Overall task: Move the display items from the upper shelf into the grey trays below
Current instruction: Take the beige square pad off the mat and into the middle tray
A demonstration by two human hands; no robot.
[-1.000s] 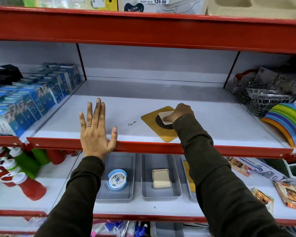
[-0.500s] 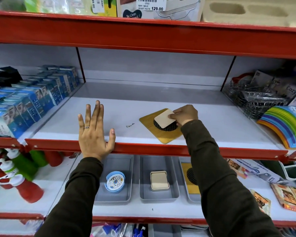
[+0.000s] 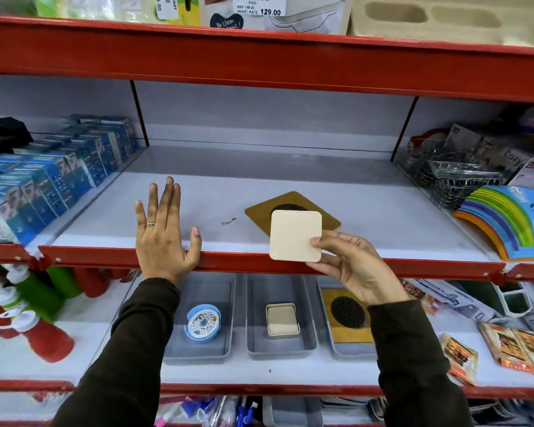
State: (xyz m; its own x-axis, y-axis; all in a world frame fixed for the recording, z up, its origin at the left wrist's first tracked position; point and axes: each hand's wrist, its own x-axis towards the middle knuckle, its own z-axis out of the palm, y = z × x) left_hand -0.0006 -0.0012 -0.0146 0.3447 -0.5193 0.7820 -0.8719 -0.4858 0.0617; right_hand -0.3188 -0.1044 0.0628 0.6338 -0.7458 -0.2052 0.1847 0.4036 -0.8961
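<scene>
— Head view first: where is your cream square tile [image 3: 295, 235]?

— Your right hand [image 3: 350, 268] holds it up in front of the red edge of the upper shelf [image 3: 383, 208], thumb on its lower right corner, fingers closed behind it. It hangs clear of the shelf, facing you.

— What remains up there?

— A gold square mat [image 3: 290, 208] with a dark mesh circle lies flat on the shelf, just behind the tile.

— And your left hand [image 3: 164, 238]?

— Its grip is spread open, palm resting on the shelf's front edge, holding nothing.

— Below?

— Three grey trays sit side by side. The left tray [image 3: 202, 349] holds a blue round item [image 3: 203, 323], the middle tray [image 3: 279, 349] a cream square in a holder [image 3: 282, 320], the right tray [image 3: 342, 349] a matching gold mat [image 3: 347, 318].
</scene>
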